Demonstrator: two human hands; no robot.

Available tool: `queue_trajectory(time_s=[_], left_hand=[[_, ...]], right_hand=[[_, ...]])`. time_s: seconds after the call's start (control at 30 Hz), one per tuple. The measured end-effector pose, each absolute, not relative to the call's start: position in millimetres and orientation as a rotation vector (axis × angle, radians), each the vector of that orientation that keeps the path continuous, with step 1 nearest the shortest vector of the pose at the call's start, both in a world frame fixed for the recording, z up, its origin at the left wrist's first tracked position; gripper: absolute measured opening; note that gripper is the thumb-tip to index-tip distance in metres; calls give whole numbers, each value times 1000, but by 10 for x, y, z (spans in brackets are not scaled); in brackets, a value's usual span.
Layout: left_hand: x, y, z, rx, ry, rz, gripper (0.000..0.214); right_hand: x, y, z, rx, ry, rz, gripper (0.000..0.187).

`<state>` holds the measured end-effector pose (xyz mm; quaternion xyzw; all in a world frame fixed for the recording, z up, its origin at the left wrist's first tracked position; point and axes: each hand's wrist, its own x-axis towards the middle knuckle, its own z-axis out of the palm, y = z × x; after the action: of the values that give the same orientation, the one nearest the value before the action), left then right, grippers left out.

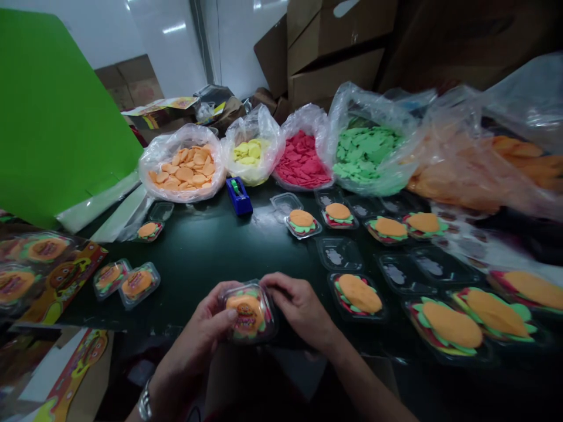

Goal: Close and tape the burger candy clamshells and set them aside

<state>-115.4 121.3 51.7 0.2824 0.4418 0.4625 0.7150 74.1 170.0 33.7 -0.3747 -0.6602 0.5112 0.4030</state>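
Note:
A clear plastic box with a burger-shaped candy [248, 312] inside, printed label on its lid, is held over the table's front edge. My left hand [210, 319] grips its left side, thumb lying on the lid. My right hand [299, 302] has its curled fingers at the box's upper right corner; the fingertips are partly hidden. To the left lie two closed, labelled burger boxes [139, 285]. On the right, an open box with a burger [358, 294] has its unlabelled lid [339, 254] folded back.
Along the back stand plastic bags of orange pieces [187, 170], yellow pieces [248, 152], red pieces [302, 158] and green pieces [367, 149]. A blue tape dispenser [238, 196] sits before them. Several open burger boxes [446, 325] fill the right. A printed display carton [65, 281] stands left.

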Motion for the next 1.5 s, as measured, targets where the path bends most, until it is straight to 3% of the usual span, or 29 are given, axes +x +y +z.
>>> queue_trajectory(time_s=[0.2,0.47,0.73,1.07,1.27,1.37,1.5], left_hand=[[-1200,1182,558,848,1008,966,38],[-1300,1177,509,820,930,942,34],[-1324,1246,422,576,958,1054,33],[-1632,1405,386,425,1073,1183,39],[-2118,1352,525,1092,1685,1113,52],[-2401,1385,636,1612,2045,1038,43],[-2956,1802,799,1716,2369,748,32]], right_hand=[[713,1793,574,-904,-1574,1584,14],[672,1870,589,-885,-1599,1717,20],[574,1964,490,-1091,-1748,1412,23],[61,2083,395,-1072,-1770,1587,30],[-591,2310,166,-1045,-1511,1892,18],[-845,2543,53,-1150,-1432,1902,19],[-1116,2833,-4,-1230,-1469,1878,21]])
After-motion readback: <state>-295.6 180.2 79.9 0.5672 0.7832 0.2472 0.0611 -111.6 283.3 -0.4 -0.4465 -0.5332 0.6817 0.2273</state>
